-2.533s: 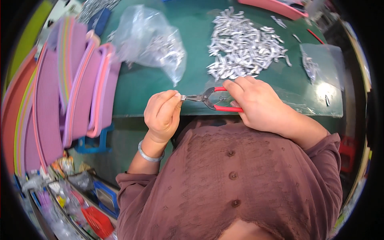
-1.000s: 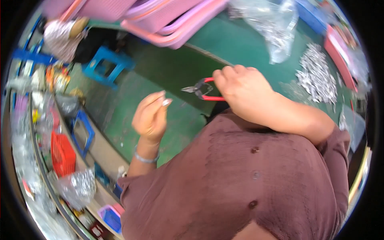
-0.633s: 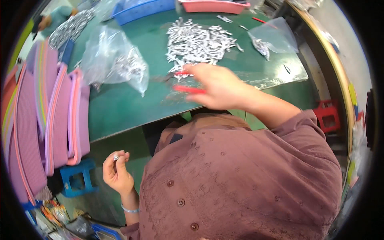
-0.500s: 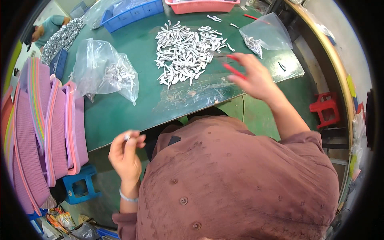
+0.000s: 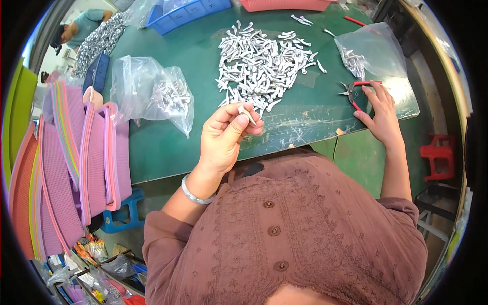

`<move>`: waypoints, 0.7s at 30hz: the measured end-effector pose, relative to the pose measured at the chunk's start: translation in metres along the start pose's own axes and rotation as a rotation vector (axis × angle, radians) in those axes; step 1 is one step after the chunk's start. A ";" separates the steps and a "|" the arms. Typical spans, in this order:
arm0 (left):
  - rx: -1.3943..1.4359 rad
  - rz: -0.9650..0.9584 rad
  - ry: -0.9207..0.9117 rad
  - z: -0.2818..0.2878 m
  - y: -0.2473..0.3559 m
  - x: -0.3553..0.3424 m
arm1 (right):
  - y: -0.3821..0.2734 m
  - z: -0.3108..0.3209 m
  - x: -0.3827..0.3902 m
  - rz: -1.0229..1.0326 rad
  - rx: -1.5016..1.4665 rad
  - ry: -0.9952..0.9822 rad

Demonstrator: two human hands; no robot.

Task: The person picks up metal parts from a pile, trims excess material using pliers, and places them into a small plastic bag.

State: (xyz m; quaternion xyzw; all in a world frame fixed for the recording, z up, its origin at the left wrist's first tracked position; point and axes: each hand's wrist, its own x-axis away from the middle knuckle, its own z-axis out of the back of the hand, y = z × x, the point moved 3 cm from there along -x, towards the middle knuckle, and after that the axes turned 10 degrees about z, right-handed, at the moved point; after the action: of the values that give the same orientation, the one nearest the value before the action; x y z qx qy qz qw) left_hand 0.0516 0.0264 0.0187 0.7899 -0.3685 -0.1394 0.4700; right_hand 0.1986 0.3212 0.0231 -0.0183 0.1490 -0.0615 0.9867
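Note:
My left hand is raised over the near edge of the green table, its fingertips pinched on one small silver clip. Just beyond it lies a big pile of the same silver clips. Over at the table's right end, my right hand rests with fingers spread on red-handled pliers lying on the tabletop; whether it grips them I cannot say for sure.
A clear bag with clips lies left of the pile, another clear bag at the far right. Pink and purple trays stand stacked on edge to my left. A blue bin and a pink bin line the far edge. A red stool stands to the right.
My left hand came up from below the table edge and now holds a clip above it. My right hand carried the pliers out to the right end of the table and set them down.

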 end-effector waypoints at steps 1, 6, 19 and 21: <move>-0.053 -0.041 0.010 -0.002 0.001 -0.003 | -0.002 0.004 -0.001 0.019 0.030 0.020; -0.289 -0.196 -0.015 -0.005 0.001 -0.017 | -0.042 0.017 -0.028 0.183 -0.313 0.218; 0.044 0.034 -0.002 0.009 0.004 -0.051 | -0.152 -0.037 -0.117 -0.031 -1.760 -0.322; 0.049 0.039 0.001 0.012 0.004 -0.055 | -0.151 -0.040 -0.121 -0.097 -1.778 -0.363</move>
State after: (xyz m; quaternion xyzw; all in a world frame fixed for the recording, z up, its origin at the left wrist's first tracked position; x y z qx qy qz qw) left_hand 0.0056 0.0572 0.0088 0.7939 -0.3870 -0.1209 0.4532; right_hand 0.0547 0.1865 0.0282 -0.7885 -0.0173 0.0387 0.6135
